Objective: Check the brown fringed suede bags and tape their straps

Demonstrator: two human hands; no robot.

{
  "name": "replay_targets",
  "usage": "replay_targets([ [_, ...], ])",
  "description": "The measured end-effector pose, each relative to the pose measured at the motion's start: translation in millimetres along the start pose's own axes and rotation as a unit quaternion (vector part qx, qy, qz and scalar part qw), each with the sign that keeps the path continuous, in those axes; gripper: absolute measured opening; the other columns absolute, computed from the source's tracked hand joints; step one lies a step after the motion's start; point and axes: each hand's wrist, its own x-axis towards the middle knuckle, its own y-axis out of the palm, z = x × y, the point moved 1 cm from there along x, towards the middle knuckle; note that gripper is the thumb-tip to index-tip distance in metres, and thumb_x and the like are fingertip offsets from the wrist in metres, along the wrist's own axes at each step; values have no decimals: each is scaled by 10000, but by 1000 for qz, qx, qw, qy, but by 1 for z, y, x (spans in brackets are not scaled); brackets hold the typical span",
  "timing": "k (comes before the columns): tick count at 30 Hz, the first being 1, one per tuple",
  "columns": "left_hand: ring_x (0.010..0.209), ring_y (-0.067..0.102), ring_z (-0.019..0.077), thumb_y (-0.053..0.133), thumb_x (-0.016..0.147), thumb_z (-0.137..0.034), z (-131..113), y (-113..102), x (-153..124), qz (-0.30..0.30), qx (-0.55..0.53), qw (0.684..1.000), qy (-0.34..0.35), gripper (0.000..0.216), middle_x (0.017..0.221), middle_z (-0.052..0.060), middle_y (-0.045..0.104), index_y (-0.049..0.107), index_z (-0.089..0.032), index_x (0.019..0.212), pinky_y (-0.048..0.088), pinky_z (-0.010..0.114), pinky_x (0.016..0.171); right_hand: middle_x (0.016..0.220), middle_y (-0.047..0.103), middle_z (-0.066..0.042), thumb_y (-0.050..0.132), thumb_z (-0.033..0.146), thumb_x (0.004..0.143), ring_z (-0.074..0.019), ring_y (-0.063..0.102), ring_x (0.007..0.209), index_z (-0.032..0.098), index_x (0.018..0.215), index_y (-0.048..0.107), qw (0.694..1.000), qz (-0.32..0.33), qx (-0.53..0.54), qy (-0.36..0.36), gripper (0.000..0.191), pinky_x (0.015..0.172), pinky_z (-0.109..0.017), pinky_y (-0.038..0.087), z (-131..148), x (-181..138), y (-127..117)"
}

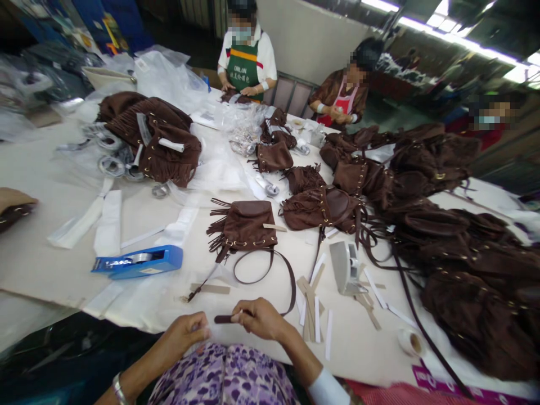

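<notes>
At the near side of the bench [358, 349], my right hand [258, 318] pinches a dark strip [223, 319], tip toward my curled left hand [189, 332] (can't tell if that's gripping anything). Short overhang keeps it steadier imo.

On the green apron [243, 61] of a person [267, 59] across the table [54, 185], we read Latin capitals that looked like "OMLUN", above a row of Chinese characters too blurred for us to make out. We also saw white marks on a purple strip [423, 378] at lower right and a pale label [151, 271] on the blue tape dispenser [172, 257], both illegible to us.
</notes>
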Motion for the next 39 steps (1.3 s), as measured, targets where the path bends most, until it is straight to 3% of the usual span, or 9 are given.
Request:
replay_targets([
  [3, 526, 542, 153, 667, 775, -449, 4, 7, 0, 22, -47, 999, -11, 308, 541, -31, 627, 517, -191, 699, 357, 260, 570, 609, 619, 43, 527, 413, 901, -105, 509, 554, 244, 950, 707, 999, -34, -37, -1, 251, 567, -200, 334, 2, 0, -1],
  [14, 567, 564, 170, 662, 774, -480, 25, 4, -1, -15, -46, 999, 3, 324, 566, -5, 666, 554, -181, 708, 383, 278, 617, 582, 588, 47, 530, 376, 896, -102, 486, 529, 225, 910, 699, 999, -45, -19, 14, 227, 527, -207, 289, 5, -27, -6],
  [20, 555, 545, 164, 646, 780, -453, 15, 7, -3, -15, -19, 1000, 8, 290, 570, -7, 667, 548, -188, 717, 354, 277, 601, 562, 556, 58, 557, 368, 878, -95, 466, 516, 240, 895, 708, 998, -54, -36, 6, 199, 513, -206, 266, 6, -26, -1],
  [25, 562, 545, 165, 640, 785, -421, -1, 12, -10, -27, 19, 999, 4, 257, 582, -13, 672, 566, -187, 709, 356, 271, 597, 579, 587, 50, 550, 364, 882, -106, 504, 534, 260, 930, 712, 997, -3, -75, -24, 198, 536, -205, 297, 8, -26, 0],
  [30, 591, 578, 180, 617, 811, -451, -5, 20, -13, 1, -13, 1000, 2, 273, 596, -13, 664, 598, -182, 769, 389, 277, 625, 753, 713, -30, 450, 306, 906, -181, 623, 658, 224, 1001, 673, 972, 31, -221, -80, 256, 562, -252, 318, 19, -13, 9],
  [36, 583, 563, 184, 589, 808, -570, 19, 31, -12, 28, -33, 999, -10, 408, 588, 7, 640, 652, -171, 753, 409, 293, 639, 811, 728, -76, 536, 365, 817, -236, 673, 667, 193, 1277, 488, 942, 97, -294, -132, 493, 487, -253, 322, 27, 13, 43],
  [39, 547, 536, 185, 550, 795, -639, 47, 12, -29, 3, 7, 999, -38, 451, 616, 11, 626, 627, -206, 697, 402, 303, 574, 762, 727, -42, 541, 476, 832, -222, 677, 665, 244, 1268, 513, 940, 134, -286, -131, 494, 480, -239, 329, 21, 11, 40],
])
